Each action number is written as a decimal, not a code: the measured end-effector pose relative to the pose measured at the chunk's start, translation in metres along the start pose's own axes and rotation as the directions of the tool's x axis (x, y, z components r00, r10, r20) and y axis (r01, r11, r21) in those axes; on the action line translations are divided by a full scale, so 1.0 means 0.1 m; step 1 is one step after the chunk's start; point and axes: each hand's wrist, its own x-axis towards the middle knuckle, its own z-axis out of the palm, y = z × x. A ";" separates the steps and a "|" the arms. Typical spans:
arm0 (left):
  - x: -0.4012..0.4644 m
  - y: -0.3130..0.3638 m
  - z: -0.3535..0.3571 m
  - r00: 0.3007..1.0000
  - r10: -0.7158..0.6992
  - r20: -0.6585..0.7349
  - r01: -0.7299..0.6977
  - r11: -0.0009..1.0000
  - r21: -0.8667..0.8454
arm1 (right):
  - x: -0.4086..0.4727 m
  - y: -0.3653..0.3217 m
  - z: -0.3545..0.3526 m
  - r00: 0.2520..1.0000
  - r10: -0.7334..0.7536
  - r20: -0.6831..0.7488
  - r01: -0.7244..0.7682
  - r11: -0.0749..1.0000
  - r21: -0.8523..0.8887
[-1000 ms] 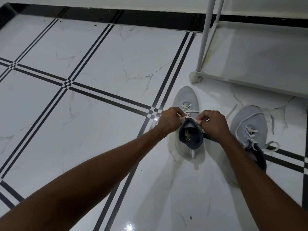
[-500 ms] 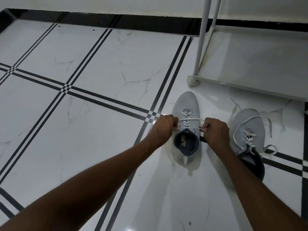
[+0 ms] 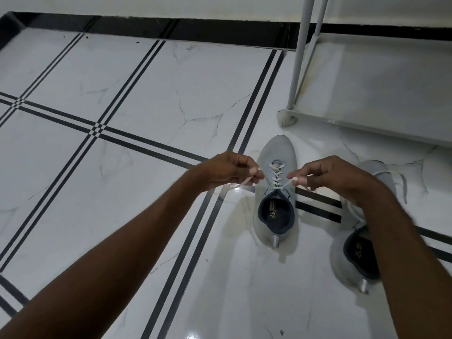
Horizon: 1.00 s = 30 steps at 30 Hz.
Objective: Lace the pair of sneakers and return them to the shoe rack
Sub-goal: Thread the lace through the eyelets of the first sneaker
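The tiled floor [image 3: 146, 143] takes up most of the view, and everything of the task lies on it. At the upper right the shoe rack [image 3: 367, 123] is seen, its lowest shelf bare where it shows; neither sneaker has been returned to it, so that part of the task is judged to be wholly left.

Just in front of the rack's corner foot the left sneaker [image 3: 276, 216] is set upright, toe pointing toward the rack. Its lace [image 3: 276, 174] is seen crossed through the eyelet rows up to the collar, so the threading of this shoe is judged to be done or nearly so, with only the tightening and tying left.

The right sneaker [image 3: 352, 263] is seen beside it, partly hidden behind the right forearm. A loose white lace [image 3: 403, 187] is trailed over its toe and onto the floor. How many eyelets are threaded cannot be told, but this shoe is judged unfinished.

The left hand [image 3: 227, 171] is closed in a pinch on one free end of the first sneaker's lace, drawn out to the left. The right hand [image 3: 327, 177] is closed in the same way on the other end, drawn to the right, so the lace is held taut between them above the tongue.
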 end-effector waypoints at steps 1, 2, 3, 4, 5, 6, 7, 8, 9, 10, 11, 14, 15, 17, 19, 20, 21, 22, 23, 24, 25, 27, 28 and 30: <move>0.03 -0.02 0.04 1.000 0.023 -0.008 -0.023 0.999 -0.043 | 0.01 0.04 0.06 0.999 -0.021 -0.031 0.024 0.995 0.093; 0.06 -0.04 0.08 0.999 0.038 -0.021 -0.039 0.995 -0.088 | 0.02 0.09 0.14 0.996 -0.027 -0.080 0.042 0.981 0.191; 0.11 -0.06 0.12 0.998 0.042 -0.038 -0.046 0.991 -0.122 | 0.04 0.14 0.22 0.989 -0.018 -0.146 0.058 0.960 0.275; 0.15 -0.07 0.16 0.997 0.039 -0.063 -0.047 0.989 -0.143 | 0.06 0.17 0.30 0.977 0.004 -0.213 0.072 0.935 0.347; 0.19 -0.09 0.19 0.995 0.029 -0.100 -0.044 0.987 -0.153 | 0.10 0.19 0.38 0.962 0.018 -0.274 0.093 0.918 0.387; 0.23 -0.10 0.23 0.989 0.015 -0.146 -0.039 0.986 -0.160 | 0.13 0.20 0.45 0.944 0.023 -0.329 0.116 0.911 0.395; 0.27 -0.10 0.27 0.980 0.001 -0.199 -0.035 0.985 -0.166 | 0.17 0.21 0.51 0.925 0.021 -0.380 0.134 0.917 0.377; 0.32 -0.12 0.30 0.967 -0.014 -0.254 -0.030 0.985 -0.170 | 0.20 0.21 0.56 0.904 0.026 -0.427 0.139 0.926 0.350; 0.37 -0.14 0.34 0.952 -0.030 -0.304 -0.024 0.985 -0.172 | 0.22 0.21 0.59 0.887 0.028 -0.461 0.140 0.936 0.325; 0.41 -0.17 0.36 0.938 -0.044 -0.344 -0.017 0.985 -0.172 | 0.23 0.21 0.62 0.877 0.026 -0.481 0.138 0.943 0.302; 0.44 -0.19 0.38 0.930 -0.059 -0.362 -0.007 0.984 -0.179 | 0.23 0.22 0.63 0.873 0.013 -0.488 0.140 0.951 0.276; 0.50 -0.21 0.38 0.955 -0.086 -0.283 0.020 0.974 -0.227 | 0.25 0.24 0.63 0.873 -0.068 -0.484 0.158 0.976 0.147; 0.51 -0.20 0.37 0.966 -0.086 -0.243 0.028 0.972 -0.232 | 0.26 0.24 0.64 0.866 -0.096 -0.490 0.159 0.983 0.087; 0.52 -0.20 0.34 0.975 -0.083 -0.206 0.037 0.976 -0.217 | 0.28 0.23 0.66 0.851 -0.154 -0.503 0.159 0.987 -0.033; 0.54 -0.21 0.33 0.970 -0.090 -0.225 0.044 0.979 -0.200 | 0.29 0.22 0.68 0.839 -0.198 -0.506 0.163 0.980 -0.113; 0.55 -0.23 0.33 0.966 -0.100 -0.240 0.052 0.979 -0.198 | 0.30 0.22 0.69 0.834 -0.213 -0.508 0.167 0.977 -0.136; 0.56 -0.24 0.33 0.962 -0.115 -0.249 0.063 0.976 -0.207 | 0.31 0.22 0.69 0.830 -0.228 -0.510 0.174 0.973 -0.151; 0.57 -0.27 0.33 0.961 -0.128 -0.246 0.073 0.972 -0.221 | 0.31 0.22 0.70 0.828 -0.237 -0.509 0.179 0.971 -0.161; 0.58 -0.29 0.33 0.963 -0.130 -0.235 0.075 0.970 -0.232 | 0.32 0.23 0.69 0.829 -0.240 -0.505 0.180 0.970 -0.165; 0.59 -0.32 0.33 0.967 -0.121 -0.223 0.066 0.968 -0.240 | 0.32 0.22 0.69 0.837 -0.232 -0.495 0.176 0.972 -0.157; 0.60 -0.33 0.34 0.971 -0.109 -0.213 0.053 0.966 -0.253 | 0.33 0.22 0.68 0.851 -0.213 -0.479 0.165 0.976 -0.141; 0.60 -0.35 0.34 0.975 -0.095 -0.199 0.035 0.958 -0.286 | 0.31 0.20 0.66 0.885 -0.170 -0.433 0.134 0.985 -0.113; 0.59 -0.34 0.35 0.979 -0.090 -0.182 0.031 0.953 -0.302 | 0.30 0.20 0.65 0.896 -0.156 -0.415 0.122 0.987 -0.107; 0.55 -0.32 0.38 0.987 -0.096 -0.133 0.049 0.946 -0.319 | 0.28 0.19 0.63 0.906 -0.148 -0.397 0.115 0.988 -0.106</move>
